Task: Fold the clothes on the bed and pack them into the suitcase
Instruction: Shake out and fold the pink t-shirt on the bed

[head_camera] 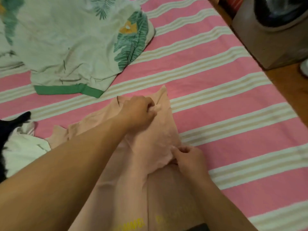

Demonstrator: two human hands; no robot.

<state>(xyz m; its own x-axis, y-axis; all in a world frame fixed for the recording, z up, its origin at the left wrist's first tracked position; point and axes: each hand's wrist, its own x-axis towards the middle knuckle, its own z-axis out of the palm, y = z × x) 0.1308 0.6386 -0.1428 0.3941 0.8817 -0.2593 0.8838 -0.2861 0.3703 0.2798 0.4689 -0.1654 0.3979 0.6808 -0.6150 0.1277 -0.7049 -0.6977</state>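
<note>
A peach-coloured shirt (155, 140) with yellow lettering near its lower edge lies on the pink striped bed (225, 100), partly folded over itself. My left hand (140, 110) reaches across and grips the cloth near the shirt's far corner. My right hand (190, 159) pinches a fold of the same shirt at its right edge. A pale green top (71, 47) with leaf prints and a green hem lies spread at the far left. No suitcase is in view.
A black and white heap of clothes (18, 144) sits at the left edge. Beyond the bed's right edge stands a grey-brown box-like appliance (273, 39) on a wooden floor (290, 85).
</note>
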